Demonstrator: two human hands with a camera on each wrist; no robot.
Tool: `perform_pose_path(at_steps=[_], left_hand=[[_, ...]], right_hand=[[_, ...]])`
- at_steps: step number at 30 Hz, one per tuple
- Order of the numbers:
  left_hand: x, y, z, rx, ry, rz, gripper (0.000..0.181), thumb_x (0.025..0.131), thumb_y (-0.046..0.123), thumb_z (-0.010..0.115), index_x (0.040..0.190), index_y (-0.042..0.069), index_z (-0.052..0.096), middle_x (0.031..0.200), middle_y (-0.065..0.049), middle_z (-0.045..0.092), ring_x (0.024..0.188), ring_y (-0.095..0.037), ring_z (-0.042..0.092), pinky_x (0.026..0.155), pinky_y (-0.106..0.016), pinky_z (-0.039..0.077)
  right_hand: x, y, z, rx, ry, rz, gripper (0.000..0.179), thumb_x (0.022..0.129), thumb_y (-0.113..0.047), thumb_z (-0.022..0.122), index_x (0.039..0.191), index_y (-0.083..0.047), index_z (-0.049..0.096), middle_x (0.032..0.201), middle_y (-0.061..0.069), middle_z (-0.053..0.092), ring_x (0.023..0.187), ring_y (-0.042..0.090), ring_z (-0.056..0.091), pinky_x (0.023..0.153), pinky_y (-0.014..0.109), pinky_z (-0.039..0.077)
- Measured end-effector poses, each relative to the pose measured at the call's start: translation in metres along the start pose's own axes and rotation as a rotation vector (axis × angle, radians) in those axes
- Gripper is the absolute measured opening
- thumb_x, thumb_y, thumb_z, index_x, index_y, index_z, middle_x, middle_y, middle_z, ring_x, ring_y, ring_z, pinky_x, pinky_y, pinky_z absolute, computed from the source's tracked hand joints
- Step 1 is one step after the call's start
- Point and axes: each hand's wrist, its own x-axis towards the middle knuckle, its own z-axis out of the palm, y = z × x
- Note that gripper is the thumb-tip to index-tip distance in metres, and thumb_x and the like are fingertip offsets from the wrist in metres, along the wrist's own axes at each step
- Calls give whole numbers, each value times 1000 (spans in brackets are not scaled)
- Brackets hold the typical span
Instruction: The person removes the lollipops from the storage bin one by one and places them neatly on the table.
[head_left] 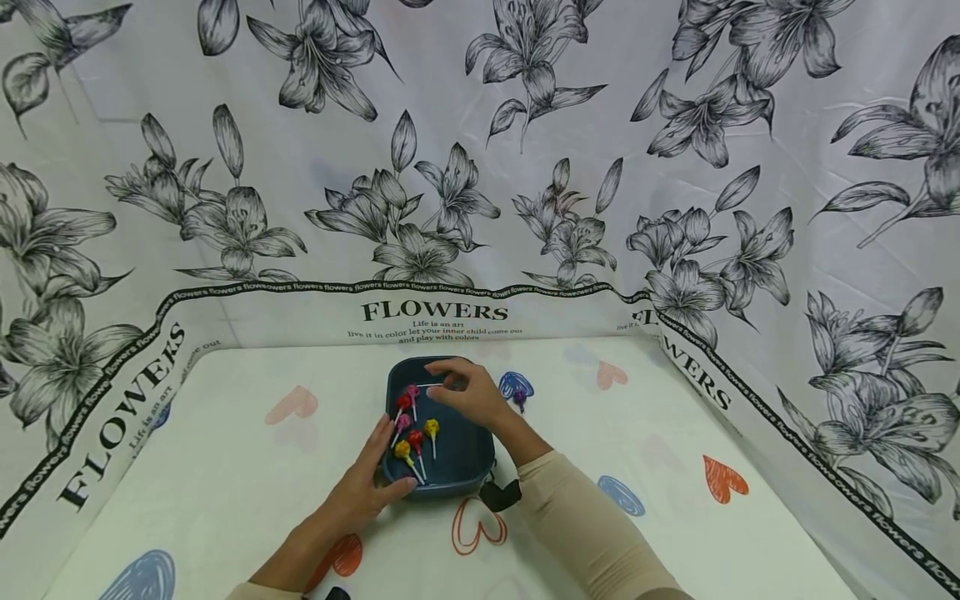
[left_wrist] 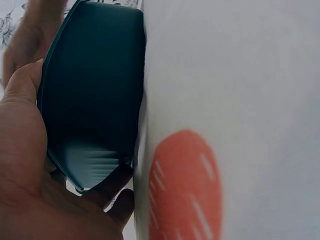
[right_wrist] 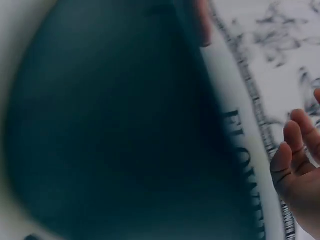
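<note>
A dark blue rectangular tray (head_left: pixel 472 450) sits on the table, holding several lollipops in its left half, among them a yellow lollipop (head_left: pixel 431 427) and a red lollipop (head_left: pixel 416 437). My left hand (head_left: pixel 363 492) grips the tray's near left corner, thumb at the rim and fingers along the outer side, as the left wrist view also shows. Over the tray's far part, my right hand (head_left: pixel 468 396) pinches a lollipop by its white stick (head_left: pixel 430 385); which head belongs to that stick is hard to tell. In the right wrist view the tray's wall fills most of the picture.
A purple lollipop (head_left: pixel 520 398) lies outside the tray, to its right, on a printed blue heart. The white tablecloth (head_left: pixel 247 467) carries red and blue hearts. A flower-printed curtain (head_left: pixel 450 275) encloses the back and both sides.
</note>
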Motion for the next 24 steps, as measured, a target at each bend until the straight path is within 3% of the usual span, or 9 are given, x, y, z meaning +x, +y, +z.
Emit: perform_pose_path(at_steps=[4,11,19,24], left_hand=[[0,0,1,5,-3,-4,95,87,40,71,157,17,11,161,0,-2,144,-34,4,107,-61,8],[3,-1,0,4,4,5,94,88,39,71,157,17,11,161,1,-2,144,-34,4,107,-61,9],[1,-1,0,-7,0,0,93,88,36,71,157,17,11,161,-1,-2,144,-35,3,107,-62,9],[1,-1,2,-7,9,15,93,89,34,71,157,16,11,161,-2,-2,144,-36,4,107,-63,9]], right_hand=[[-1,22,5,-64,-29,78,35,90,-13,69,123,-2,65,120,17,60,92,30,58,68,31,51],[6,68,15,-187,-32,95,35,87,-23,73,120,-12,68,115,9,63,88,15,58,70,28,50],[8,75,22,-392,-121,39,35,87,-25,73,119,-12,69,108,4,63,83,8,57,67,21,48],[11,74,26,-504,-167,81,33,87,-24,72,119,-14,69,100,-2,60,75,4,53,62,18,46]])
